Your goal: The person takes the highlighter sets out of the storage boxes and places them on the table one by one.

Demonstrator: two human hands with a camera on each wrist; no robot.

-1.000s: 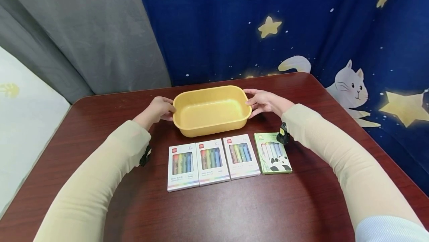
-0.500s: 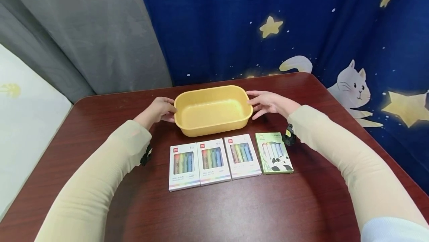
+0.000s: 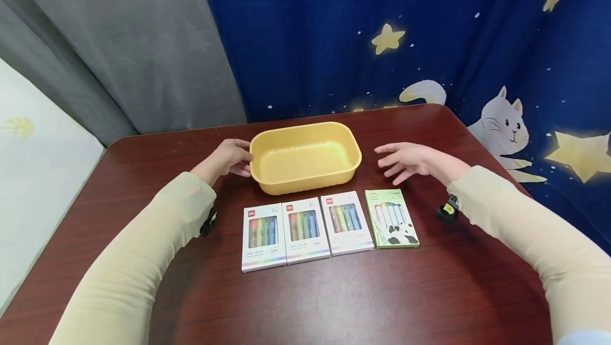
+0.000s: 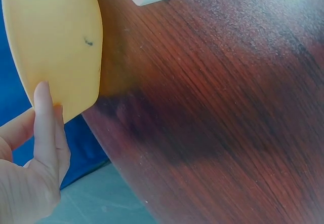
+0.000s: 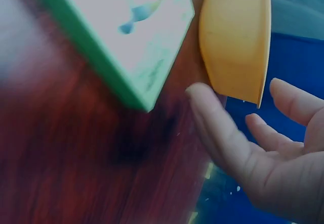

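Note:
A yellow plastic basin (image 3: pixel 305 181) stands near the back of the table. At its left end my left hand (image 3: pixel 229 158) pinches the rim, a fingertip over the edge and other fingers against the outer wall, as the left wrist view also shows. My right hand (image 3: pixel 406 162) is apart from the basin's right end, fingers spread and holding nothing. In front of the basin lie three white boxes of coloured pens, a left one (image 3: pixel 264 260), a middle one (image 3: pixel 307 249) and a right one (image 3: pixel 347 241). Beside them is a green box with pandas (image 3: pixel 391 217), nearest my right hand.
The dark red wooden table (image 3: pixel 334 302) ends just behind the basin. A grey curtain (image 3: pixel 167 58) and a blue starry curtain (image 3: pixel 305 42) hang along its back edge. White fabric (image 3: pixel 38 164) borders the left side.
My right hand has let go of the basin's right end and moved away to the right, its fingers spreading. The left hand keeps its place at the rim; basin and boxes stay put.

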